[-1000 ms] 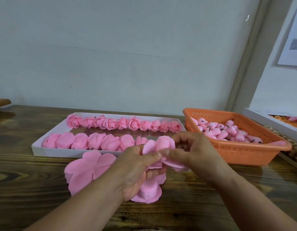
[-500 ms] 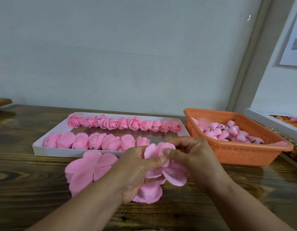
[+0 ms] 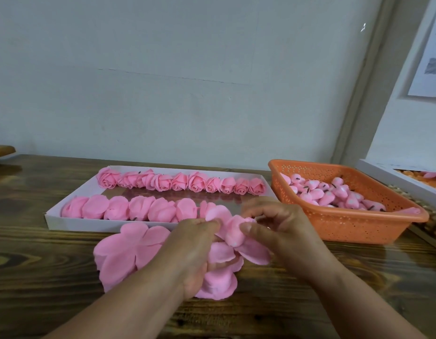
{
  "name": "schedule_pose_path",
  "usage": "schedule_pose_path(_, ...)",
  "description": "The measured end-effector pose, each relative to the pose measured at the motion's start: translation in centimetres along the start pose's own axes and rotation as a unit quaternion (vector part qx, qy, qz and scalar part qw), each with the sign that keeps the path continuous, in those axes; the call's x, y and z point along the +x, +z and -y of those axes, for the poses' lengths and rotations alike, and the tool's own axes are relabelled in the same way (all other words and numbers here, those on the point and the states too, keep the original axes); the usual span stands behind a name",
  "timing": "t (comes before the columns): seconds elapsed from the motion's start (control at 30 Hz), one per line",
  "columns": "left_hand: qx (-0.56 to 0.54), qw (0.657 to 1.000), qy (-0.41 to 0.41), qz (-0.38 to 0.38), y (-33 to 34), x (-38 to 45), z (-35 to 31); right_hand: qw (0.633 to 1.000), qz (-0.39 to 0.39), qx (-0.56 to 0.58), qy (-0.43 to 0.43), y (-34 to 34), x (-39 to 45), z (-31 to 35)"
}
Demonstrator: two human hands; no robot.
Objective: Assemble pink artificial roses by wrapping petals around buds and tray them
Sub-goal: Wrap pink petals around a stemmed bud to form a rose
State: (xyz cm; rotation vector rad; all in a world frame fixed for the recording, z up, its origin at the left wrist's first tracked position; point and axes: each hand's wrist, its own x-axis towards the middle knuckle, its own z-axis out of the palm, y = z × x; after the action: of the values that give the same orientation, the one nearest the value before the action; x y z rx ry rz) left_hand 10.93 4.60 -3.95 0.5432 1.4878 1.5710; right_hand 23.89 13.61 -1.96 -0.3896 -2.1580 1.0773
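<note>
Low over the wooden table (image 3: pixel 28 277), my left hand (image 3: pixel 190 248) and my right hand (image 3: pixel 273 226) hold a pink rose being wrapped (image 3: pixel 232 232), its petals folded round a bud and pinched between thumbs and fingers. Loose outer petals hang below it. A flat pink petal sheet (image 3: pixel 128 250) lies on the table just left of my left hand. Behind my hands stands the white tray (image 3: pixel 57 217), with a back row of finished roses (image 3: pixel 180 182) and a front row of roses (image 3: pixel 128 207) lying on their sides.
An orange perforated basket (image 3: pixel 354 228) with several pink buds (image 3: pixel 334 194) stands at the right. A second white tray (image 3: pixel 398 184) shows at the far right edge. The wall rises directly behind the table.
Both hands have shifted slightly right and lower. My right thumb has folded a petal closer round the bud, and the lower petals have spread out beneath.
</note>
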Motion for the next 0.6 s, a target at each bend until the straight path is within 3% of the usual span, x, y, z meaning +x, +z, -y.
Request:
schedule_pose_path(0.17,0.015,0.999,0.013,0.048,0.2,-1.1,-0.3,0.997,0.070,-0.043,0.004,-0.5,1.2,0.7)
schedule_pose_path(0.37,0.048,0.992,0.068,0.089,-0.2,-0.7,0.0,0.995,0.091,0.022,0.033,-1.4,2.2,0.5)
schedule_pose_path(0.6,-0.021,0.989,-0.021,0.144,-0.1,-1.0,-0.8,0.998,0.052,0.033,0.009,-1.1,1.9,-0.4)
